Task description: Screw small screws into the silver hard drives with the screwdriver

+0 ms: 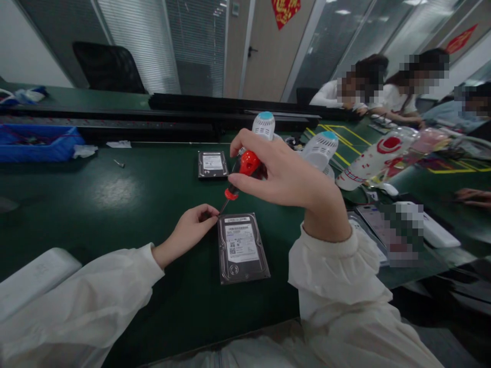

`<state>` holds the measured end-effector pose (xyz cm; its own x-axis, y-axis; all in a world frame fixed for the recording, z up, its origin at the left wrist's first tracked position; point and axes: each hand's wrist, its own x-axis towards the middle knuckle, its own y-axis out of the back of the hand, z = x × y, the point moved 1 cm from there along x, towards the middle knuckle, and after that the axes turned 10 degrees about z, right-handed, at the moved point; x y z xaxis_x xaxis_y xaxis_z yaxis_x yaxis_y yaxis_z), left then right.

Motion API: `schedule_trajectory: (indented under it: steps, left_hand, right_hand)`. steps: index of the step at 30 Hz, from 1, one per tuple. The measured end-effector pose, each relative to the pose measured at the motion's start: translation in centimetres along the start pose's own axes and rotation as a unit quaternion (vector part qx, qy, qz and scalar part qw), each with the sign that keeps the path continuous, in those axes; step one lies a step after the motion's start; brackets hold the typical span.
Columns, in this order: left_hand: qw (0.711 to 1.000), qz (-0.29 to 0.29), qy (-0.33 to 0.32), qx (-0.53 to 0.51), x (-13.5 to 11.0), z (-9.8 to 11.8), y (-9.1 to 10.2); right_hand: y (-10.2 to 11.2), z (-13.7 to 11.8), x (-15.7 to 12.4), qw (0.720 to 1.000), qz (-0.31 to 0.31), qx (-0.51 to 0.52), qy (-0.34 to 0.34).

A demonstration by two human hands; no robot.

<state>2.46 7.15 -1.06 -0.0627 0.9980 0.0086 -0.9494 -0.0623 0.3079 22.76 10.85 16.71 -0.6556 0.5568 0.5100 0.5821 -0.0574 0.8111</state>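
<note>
A hard drive [241, 249] lies label up on the green table in front of me. My right hand [282, 171] grips the red and black handle of a screwdriver [250, 161], held tilted above the drive. Its thin shaft points down to the drive's far left corner. Right at that corner, my left hand [195, 225] has its thumb and fingertips pinched together beside the screwdriver tip. What sits between those fingertips is too small to make out. Farther back lies a second hard drive [213, 164], label up, partly behind the screwdriver.
A blue bin [38, 144] stands at the far left, with a small screw-like piece [119, 163] nearer. Two white devices with blue tops [322, 148], a patterned bottle [378, 156] and a phone [378, 225] are on the right. Several people sit beyond.
</note>
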Motion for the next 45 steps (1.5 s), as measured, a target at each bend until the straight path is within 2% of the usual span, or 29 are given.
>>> schedule_trajectory:
  steps: [3, 8, 14, 25, 29, 34, 40, 45]
  left_hand:
    - [1.0, 0.001, 0.001, 0.008, 0.0, 0.0, 0.1]
    - [1.0, -0.002, -0.002, 0.007, -0.1, 0.1, 0.1]
    - [1.0, 0.004, 0.0, 0.005, 0.0, 0.1, 0.0]
    - [1.0, -0.003, -0.003, 0.008, 0.0, -0.2, 0.2]
    - [1.0, -0.005, -0.003, 0.005, 0.0, -0.2, 0.2]
    - [1.0, -0.006, -0.002, 0.007, -0.1, -0.1, 0.3]
    - [1.0, -0.008, -0.003, 0.008, -0.1, -0.1, 0.3]
    - [1.0, -0.01, -0.009, 0.009, -0.1, -0.1, 0.4]
  right_hand:
    - [0.0, 0.2, 0.0, 1.0, 0.017, -0.005, -0.014]
    - [-0.1, 0.0, 0.0, 1.0, 0.006, -0.002, -0.017]
    - [-0.3, -0.1, 0.0, 0.999, 0.039, 0.009, -0.017]
    - [0.3, -0.1, -0.2, 0.998, 0.04, -0.043, -0.022]
    - [0.5, -0.1, -0.4, 0.999, 0.021, -0.035, -0.011]
    - [0.4, 0.1, -0.5, 0.998, 0.021, -0.028, -0.05]
    - [0.7, 0.1, -0.6, 0.999, -0.002, -0.037, -0.039]
    - [0.8, 0.0, -0.5, 0.998, 0.015, -0.05, -0.047]
